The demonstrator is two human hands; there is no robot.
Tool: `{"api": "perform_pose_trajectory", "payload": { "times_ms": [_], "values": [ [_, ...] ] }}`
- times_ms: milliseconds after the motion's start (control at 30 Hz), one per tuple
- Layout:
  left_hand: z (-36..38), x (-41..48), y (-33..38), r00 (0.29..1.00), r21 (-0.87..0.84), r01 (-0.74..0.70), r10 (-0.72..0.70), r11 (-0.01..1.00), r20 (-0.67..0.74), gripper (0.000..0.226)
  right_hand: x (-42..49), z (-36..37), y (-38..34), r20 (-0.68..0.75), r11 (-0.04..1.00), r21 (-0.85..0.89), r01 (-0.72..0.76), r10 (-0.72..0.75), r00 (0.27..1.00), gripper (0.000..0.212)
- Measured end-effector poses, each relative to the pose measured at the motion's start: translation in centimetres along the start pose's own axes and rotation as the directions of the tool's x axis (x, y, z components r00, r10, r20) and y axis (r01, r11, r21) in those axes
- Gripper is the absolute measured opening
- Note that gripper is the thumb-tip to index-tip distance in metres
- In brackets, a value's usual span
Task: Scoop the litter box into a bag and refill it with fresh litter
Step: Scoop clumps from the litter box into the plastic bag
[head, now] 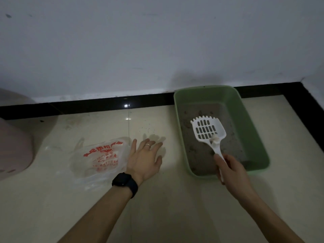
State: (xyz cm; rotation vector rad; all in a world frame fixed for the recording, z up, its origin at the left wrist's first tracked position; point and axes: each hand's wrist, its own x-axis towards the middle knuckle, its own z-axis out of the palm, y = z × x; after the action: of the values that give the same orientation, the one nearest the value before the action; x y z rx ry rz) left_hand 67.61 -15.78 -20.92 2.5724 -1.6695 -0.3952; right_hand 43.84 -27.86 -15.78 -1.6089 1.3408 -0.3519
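Cream tile floor (175, 207), dim light. Green litter box (245, 130) at 3 o'clock against the black baseboard, thin grey litter (198, 151) inside. Pink container (14, 146) at 9 o'clock, cut off by the frame. Clear plastic bag (98, 160) with red print lies flat at 8 o'clock. Left hand (145, 160) at the bag's 3 o'clock edge, grip apart, fingers spread, floor contact unclear. Right hand (229, 171) at 4 o'clock, grip clamped on the white scoop (207, 128) handle, head over the litter. Black watch (123, 179) on the left wrist. Pale clump (214, 138) on the scoop.
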Motion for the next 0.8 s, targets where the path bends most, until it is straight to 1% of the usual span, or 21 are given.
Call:
{"api": "perform_pose_trajectory", "payload": {
  "times_ms": [67,167,267,367,433,533,633,733,800],
  "values": [
    [-0.4,1.7,1.6,0.998,-0.133,0.04,-0.046,0.99,-0.043,0.055,1.2,-2.1,1.5,-0.041,0.996,-0.085,-0.023,0.02,0.999,0.042],
    [-0.2,4.2,4.4,0.994,-0.304,0.047,-0.073,0.951,-0.075,0.059,3.1,-5.2,3.4,-0.064,0.952,-0.306,-0.032,0.013,0.998,0.036],
    [0.7,6.0,7.0,0.994,-0.409,0.067,-0.098,0.91,-0.055,0.063,4.9,-7.9,4.5,-0.049,0.842,-0.539,-0.018,-0.01,0.999,0.028],
    [2.0,7.6,8.7,0.99,-0.446,0.109,-0.137,0.888,-0.03,0.067,6.7,-10.3,5.2,-0.082,0.693,-0.718,-0.065,0.009,0.997,0.031],
    [2.8,8.4,9.2,0.985,-0.431,0.151,-0.172,0.89,-0.011,0.067,7.7,-11.7,4.9,-0.121,0.603,-0.79,-0.11,0.022,0.992,0.033],
    [3.2,8.6,9.2,0.98,-0.309,0.193,-0.2,0.931,0.009,0.065,9.1,-13.3,3.6,-0.124,0.506,-0.852,-0.137,0.059,0.991,0.033],
    [3.1,8.4,9.2,0.981,-0.188,0.195,-0.193,0.963,0.027,0.065,10.3,-13.9,2.1,-0.106,0.457,-0.88,-0.131,0.079,0.991,0.034],
    [3.1,8.6,8.9,0.987,-0.139,0.161,-0.161,0.977,0.013,0.065,10.9,-13.7,1.6,-0.091,0.425,-0.897,-0.125,0.098,0.991,0.037],
    [3.3,8.6,8.7,0.99,-0.114,0.139,-0.14,0.984,0.0,0.065,10.8,-13.4,1.5,-0.116,0.411,-0.902,-0.136,0.073,0.991,0.036]
  ]
}}
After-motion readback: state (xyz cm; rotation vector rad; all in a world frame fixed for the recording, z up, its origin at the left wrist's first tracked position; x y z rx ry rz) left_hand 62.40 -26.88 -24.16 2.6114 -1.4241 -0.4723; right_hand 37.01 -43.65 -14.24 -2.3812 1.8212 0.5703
